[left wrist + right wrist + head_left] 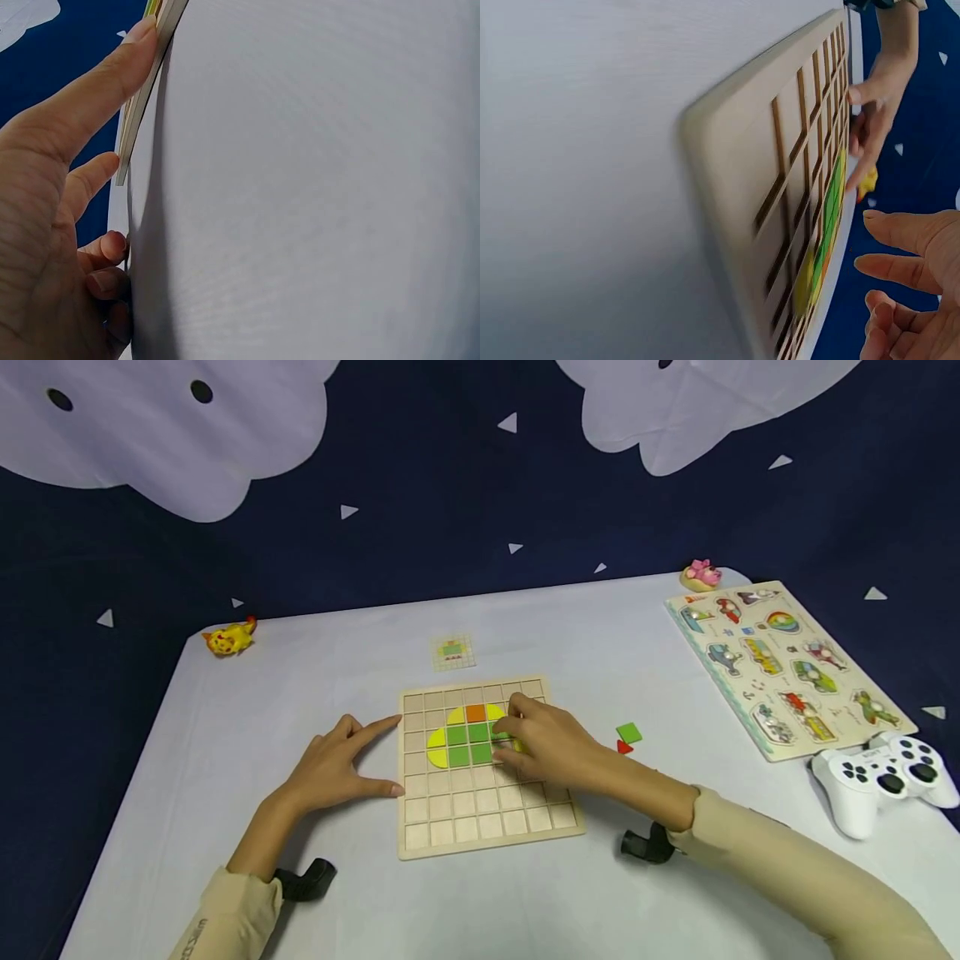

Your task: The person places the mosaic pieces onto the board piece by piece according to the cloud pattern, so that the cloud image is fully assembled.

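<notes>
A wooden grid board [487, 814] lies in the middle of the white table. Orange [476, 712], green [459, 746] and yellow [437, 748] tiles fill some of its upper cells. My left hand [358, 762] rests flat on the table, with index finger and thumb straight against the board's left edge [139, 105]. My right hand [525, 739] lies over the right side of the coloured pattern, fingertips touching the tiles there. In the right wrist view its fingers [904, 247] are loosely extended beside the board [780, 187] and hold nothing visible.
A loose green square [628, 732] and a red triangle [623, 747] lie right of the board. A small pattern card [453, 652] sits behind it. At the right are a peg puzzle [787, 668] and a white game controller [885, 777]. Small toys [228, 637] [702, 575] stand at the far corners.
</notes>
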The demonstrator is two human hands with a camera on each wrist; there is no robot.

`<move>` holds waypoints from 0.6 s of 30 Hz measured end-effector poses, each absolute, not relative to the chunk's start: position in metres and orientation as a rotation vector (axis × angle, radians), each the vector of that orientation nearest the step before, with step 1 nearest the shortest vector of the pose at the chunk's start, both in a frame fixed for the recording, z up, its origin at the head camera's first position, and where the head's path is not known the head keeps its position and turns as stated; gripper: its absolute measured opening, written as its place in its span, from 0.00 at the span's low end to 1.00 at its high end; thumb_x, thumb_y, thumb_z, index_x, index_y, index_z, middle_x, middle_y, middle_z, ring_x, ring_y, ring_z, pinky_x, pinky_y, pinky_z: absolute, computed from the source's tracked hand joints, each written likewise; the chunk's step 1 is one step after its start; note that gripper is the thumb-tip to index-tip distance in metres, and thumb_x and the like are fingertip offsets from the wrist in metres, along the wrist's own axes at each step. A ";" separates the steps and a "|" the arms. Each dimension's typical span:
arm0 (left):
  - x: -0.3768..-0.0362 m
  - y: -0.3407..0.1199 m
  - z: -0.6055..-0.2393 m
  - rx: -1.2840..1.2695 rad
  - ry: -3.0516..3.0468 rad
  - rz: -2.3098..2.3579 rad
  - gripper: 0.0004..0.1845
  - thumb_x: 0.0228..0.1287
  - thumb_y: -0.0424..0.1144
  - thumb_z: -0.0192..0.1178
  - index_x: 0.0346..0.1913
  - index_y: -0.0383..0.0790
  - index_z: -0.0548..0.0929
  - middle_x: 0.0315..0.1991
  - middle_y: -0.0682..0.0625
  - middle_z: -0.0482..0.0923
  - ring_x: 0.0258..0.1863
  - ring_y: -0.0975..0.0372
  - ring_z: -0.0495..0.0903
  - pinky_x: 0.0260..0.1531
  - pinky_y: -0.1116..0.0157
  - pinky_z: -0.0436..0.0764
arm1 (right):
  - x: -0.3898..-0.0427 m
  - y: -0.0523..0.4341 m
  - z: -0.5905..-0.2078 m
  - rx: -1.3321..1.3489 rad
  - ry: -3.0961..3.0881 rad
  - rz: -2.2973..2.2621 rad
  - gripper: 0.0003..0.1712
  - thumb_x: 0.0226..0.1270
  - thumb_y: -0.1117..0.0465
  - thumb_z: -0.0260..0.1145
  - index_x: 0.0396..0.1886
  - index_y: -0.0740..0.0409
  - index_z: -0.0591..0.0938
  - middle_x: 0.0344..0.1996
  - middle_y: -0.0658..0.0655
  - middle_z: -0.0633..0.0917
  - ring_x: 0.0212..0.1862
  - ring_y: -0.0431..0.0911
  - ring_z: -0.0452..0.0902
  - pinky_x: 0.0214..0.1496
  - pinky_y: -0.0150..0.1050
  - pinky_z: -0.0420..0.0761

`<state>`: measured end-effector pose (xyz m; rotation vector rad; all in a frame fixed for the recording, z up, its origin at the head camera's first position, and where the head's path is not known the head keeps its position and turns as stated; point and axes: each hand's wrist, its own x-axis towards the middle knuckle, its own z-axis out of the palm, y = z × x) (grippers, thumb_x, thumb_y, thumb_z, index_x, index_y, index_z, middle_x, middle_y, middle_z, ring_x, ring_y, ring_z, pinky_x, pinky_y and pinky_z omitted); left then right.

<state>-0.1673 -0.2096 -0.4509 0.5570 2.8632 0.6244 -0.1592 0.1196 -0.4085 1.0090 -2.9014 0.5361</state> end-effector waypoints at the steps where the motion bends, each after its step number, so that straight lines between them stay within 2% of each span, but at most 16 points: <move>1: -0.167 -0.210 -0.451 0.563 2.864 0.626 0.54 0.39 0.72 0.72 0.73 0.60 0.67 0.37 0.50 0.65 0.29 0.59 0.62 0.34 0.61 0.59 | -0.158 0.126 -0.407 0.993 -2.902 0.539 0.18 0.61 0.51 0.74 0.45 0.56 0.88 0.36 0.50 0.74 0.29 0.40 0.68 0.32 0.34 0.72; 7: -0.167 -0.211 -0.452 0.567 2.863 0.621 0.54 0.39 0.72 0.72 0.73 0.60 0.67 0.37 0.51 0.65 0.30 0.60 0.63 0.35 0.61 0.59 | -0.152 0.171 -0.406 0.838 -2.948 0.559 0.18 0.59 0.55 0.76 0.46 0.59 0.88 0.35 0.53 0.76 0.31 0.39 0.66 0.30 0.34 0.69; 18: -0.168 -0.211 -0.453 0.553 2.854 0.604 0.55 0.38 0.73 0.71 0.74 0.61 0.66 0.38 0.51 0.65 0.31 0.59 0.63 0.36 0.61 0.60 | -0.140 0.243 -0.402 0.600 -3.050 0.421 0.21 0.53 0.61 0.78 0.48 0.62 0.87 0.37 0.55 0.77 0.33 0.43 0.69 0.32 0.38 0.72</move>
